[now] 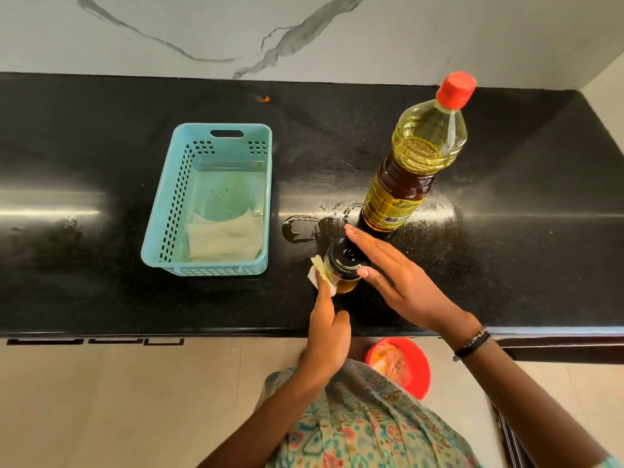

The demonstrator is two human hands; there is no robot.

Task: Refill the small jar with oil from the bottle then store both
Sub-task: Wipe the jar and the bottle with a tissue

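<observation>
A small glass jar (344, 268) with a black lid and yellow oil inside stands on the black counter (101, 265) near its front edge. My left hand (326, 336) pinches a white tissue (315, 275) and presses it against the jar's left side. My right hand (391, 278) lies flat with straight fingers against the jar's right side and lid. Just behind the jar the tall oil bottle (412, 163) stands upright with its red cap (456, 89) on, partly full.
A light blue plastic basket (158, 238) with a folded white cloth inside sits to the left. Spilled oil (297, 231) smears the counter between basket and bottle. A red bin (422, 373) stands on the floor below the counter edge. A marble wall backs the counter.
</observation>
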